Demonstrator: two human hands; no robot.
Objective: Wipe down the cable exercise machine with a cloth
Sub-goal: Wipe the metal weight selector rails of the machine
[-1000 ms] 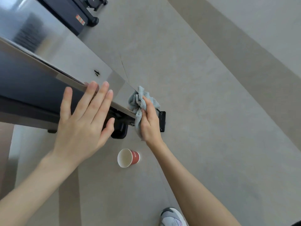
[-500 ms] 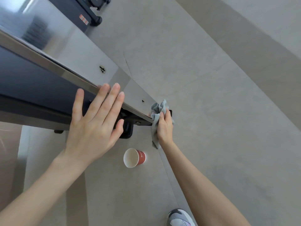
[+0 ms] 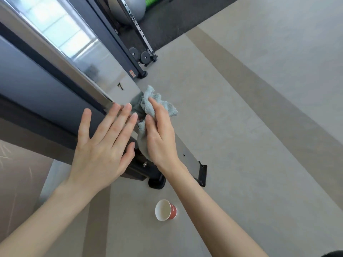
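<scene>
The cable machine's tall shiny steel panel runs from the upper left down to a black foot bracket on the floor. My right hand grips a crumpled light blue cloth and presses it against the panel's face, well above the bracket. My left hand lies flat with straight, spread fingers on the panel's edge, just left of the cloth. Part of the cloth is hidden under my right palm.
A red paper cup lies on its side on the grey floor below the machine's base. Another black frame with small wheels stands behind, on dark matting, with a grey exercise ball beyond it.
My right hand has slid the cloth up the panel from the bottom end near the bracket to beside my left fingertips. The view has tilted up, showing more of the room behind.
</scene>
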